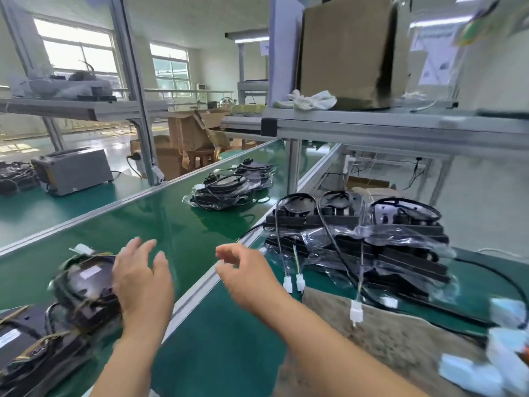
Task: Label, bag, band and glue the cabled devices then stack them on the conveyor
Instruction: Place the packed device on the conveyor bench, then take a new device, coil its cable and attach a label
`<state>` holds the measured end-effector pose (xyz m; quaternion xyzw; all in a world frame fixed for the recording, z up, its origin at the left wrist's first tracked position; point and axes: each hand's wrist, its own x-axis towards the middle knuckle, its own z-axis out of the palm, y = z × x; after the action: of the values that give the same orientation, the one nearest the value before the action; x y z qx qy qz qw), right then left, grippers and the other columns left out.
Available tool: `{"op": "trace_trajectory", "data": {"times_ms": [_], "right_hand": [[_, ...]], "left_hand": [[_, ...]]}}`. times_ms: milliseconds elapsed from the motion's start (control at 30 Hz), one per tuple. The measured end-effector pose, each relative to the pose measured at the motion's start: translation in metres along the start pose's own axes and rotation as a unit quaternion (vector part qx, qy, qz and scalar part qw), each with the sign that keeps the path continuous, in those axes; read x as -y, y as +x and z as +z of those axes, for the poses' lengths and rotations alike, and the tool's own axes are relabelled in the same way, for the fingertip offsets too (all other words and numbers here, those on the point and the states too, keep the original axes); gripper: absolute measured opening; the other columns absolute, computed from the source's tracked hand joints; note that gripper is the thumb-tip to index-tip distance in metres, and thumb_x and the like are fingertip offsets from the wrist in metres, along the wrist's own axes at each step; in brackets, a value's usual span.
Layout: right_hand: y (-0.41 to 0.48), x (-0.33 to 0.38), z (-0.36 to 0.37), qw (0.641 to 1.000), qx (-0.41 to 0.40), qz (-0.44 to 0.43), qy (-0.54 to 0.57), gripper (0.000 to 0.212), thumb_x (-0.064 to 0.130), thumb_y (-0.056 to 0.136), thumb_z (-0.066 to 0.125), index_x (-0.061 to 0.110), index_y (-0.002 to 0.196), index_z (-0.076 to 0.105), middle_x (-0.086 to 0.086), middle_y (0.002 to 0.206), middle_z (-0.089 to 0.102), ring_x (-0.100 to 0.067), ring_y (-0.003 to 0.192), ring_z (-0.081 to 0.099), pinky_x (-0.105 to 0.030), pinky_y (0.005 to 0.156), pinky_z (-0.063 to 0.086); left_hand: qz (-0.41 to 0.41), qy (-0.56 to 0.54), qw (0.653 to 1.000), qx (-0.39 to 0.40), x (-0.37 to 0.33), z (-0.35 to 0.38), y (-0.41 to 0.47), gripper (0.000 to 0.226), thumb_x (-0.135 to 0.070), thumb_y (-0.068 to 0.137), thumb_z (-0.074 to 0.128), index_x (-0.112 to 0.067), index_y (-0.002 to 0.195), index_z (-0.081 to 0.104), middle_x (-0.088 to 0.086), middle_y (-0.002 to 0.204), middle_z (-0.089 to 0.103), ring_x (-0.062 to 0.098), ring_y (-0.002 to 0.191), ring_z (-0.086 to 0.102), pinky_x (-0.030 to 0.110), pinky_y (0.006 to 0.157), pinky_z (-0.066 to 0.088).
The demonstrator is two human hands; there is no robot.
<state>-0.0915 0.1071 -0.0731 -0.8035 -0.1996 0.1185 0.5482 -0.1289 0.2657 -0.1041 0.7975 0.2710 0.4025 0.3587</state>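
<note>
A bagged black device (86, 285) with a white label lies blurred on top of a low stack at the near left of the green conveyor (160, 219). My left hand (141, 277) hovers at its right side, fingers spread and relaxed, holding nothing. My right hand (246, 270) floats over the conveyor's metal rail, fingers loosely curved and empty. A pile of black cabled devices (357, 236), partly under clear plastic bags, sits on the bench at right with white connectors dangling. Another bagged stack (229, 187) rests farther along the belt.
An aluminium shelf frame (400, 124) overhangs the bench, carrying a cardboard box (349, 50) and white gloves (312, 100). A brown cloth (386, 330) covers the bench front. Pale blue items (486, 353) lie at the far right. A grey machine (74, 170) stands across the belt.
</note>
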Motion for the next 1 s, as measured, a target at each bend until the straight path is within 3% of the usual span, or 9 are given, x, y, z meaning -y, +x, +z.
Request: {"op": "trace_trajectory", "data": {"times_ms": [100,200,267,400,467,600,700,833,1000], "right_hand": [[-0.021,-0.012,-0.026,1.0,-0.025,-0.003,0.011,0.029,0.014,0.095,0.054,0.019,0.12,0.067,0.012,0.103,0.066,0.002,0.079,0.059,-0.002,0.059,0.042],[-0.043,-0.021,-0.057,0.998,-0.055,0.0,0.0,0.027,0.008,0.093,0.054,0.016,0.111,0.073,0.004,0.102,0.073,-0.005,0.085,0.063,-0.012,0.073,0.046],[-0.054,-0.024,-0.077,0.997,-0.081,0.004,0.005,0.024,0.007,0.091,0.056,0.016,0.103,0.075,-0.002,0.099,0.076,-0.011,0.084,0.063,-0.022,0.075,0.048],[-0.068,-0.025,-0.129,0.985,-0.169,0.004,-0.01,0.028,0.009,0.09,0.055,0.019,0.108,0.074,0.007,0.102,0.074,-0.007,0.095,0.065,-0.022,0.086,0.051],[-0.061,-0.023,-0.156,0.97,-0.242,-0.008,-0.018,0.031,0.011,0.093,0.054,0.018,0.12,0.067,0.005,0.118,0.069,-0.008,0.108,0.061,-0.024,0.097,0.047],[-0.021,-0.009,-0.194,0.947,-0.321,0.0,-0.028,0.049,0.021,0.102,0.047,0.012,0.149,0.038,-0.004,0.153,0.04,-0.02,0.138,0.04,-0.034,0.114,0.03],[0.017,-0.003,-0.208,0.943,-0.328,0.022,-0.048,0.058,0.026,0.103,0.042,0.007,0.154,0.024,-0.008,0.16,0.028,-0.025,0.146,0.029,-0.037,0.117,0.024],[0.049,-0.015,-0.214,0.901,-0.273,0.133,-0.311,0.084,0.063,0.098,0.027,0.007,0.158,0.01,-0.014,0.165,0.017,-0.031,0.153,0.006,-0.054,0.121,0.0],[0.052,-0.04,-0.208,0.839,-0.149,0.179,-0.491,0.096,0.074,0.092,0.011,0.004,0.155,0.025,-0.017,0.16,0.029,-0.04,0.152,0.003,-0.061,0.114,-0.018]], "left_hand": [[0.016,-0.114,0.989,0.095,-0.047,0.026,-0.03,0.025,-0.012,0.097,0.05,-0.022,0.107,0.07,-0.001,0.114,0.069,0.02,0.109,0.059,0.032,0.093,0.042],[0.049,-0.174,0.969,0.168,-0.09,0.052,-0.06,0.029,-0.012,0.095,0.053,-0.037,0.091,0.068,-0.019,0.096,0.069,0.003,0.098,0.063,0.02,0.082,0.043],[0.069,-0.191,0.957,0.206,-0.111,0.07,-0.073,0.027,-0.015,0.094,0.055,-0.037,0.094,0.069,-0.02,0.099,0.069,-0.003,0.099,0.061,0.02,0.083,0.044],[0.093,-0.213,0.939,0.252,-0.154,0.108,-0.076,0.018,-0.025,0.095,0.054,-0.038,0.1,0.065,-0.024,0.1,0.066,-0.002,0.095,0.06,0.014,0.078,0.041],[0.105,-0.215,0.936,0.257,-0.175,0.127,-0.065,0.018,-0.029,0.097,0.052,-0.031,0.111,0.063,-0.014,0.107,0.064,0.002,0.095,0.058,0.011,0.077,0.037],[0.095,-0.155,0.943,0.277,-0.208,0.168,-0.028,0.049,-0.039,0.099,0.045,-0.011,0.138,0.05,0.006,0.137,0.055,0.021,0.12,0.053,0.027,0.096,0.036],[0.077,-0.07,0.948,0.301,-0.218,0.193,-0.006,0.051,-0.042,0.099,0.04,-0.006,0.133,0.052,0.015,0.134,0.057,0.033,0.117,0.054,0.038,0.095,0.04],[0.055,0.046,0.922,0.38,-0.209,0.212,0.01,0.058,-0.046,0.103,0.033,-0.001,0.134,0.051,0.024,0.135,0.053,0.038,0.118,0.053,0.039,0.091,0.041],[0.014,0.036,0.888,0.458,-0.199,0.221,0.008,0.07,-0.059,0.098,0.039,-0.003,0.137,0.053,0.02,0.146,0.047,0.032,0.131,0.048,0.035,0.106,0.034]]}}
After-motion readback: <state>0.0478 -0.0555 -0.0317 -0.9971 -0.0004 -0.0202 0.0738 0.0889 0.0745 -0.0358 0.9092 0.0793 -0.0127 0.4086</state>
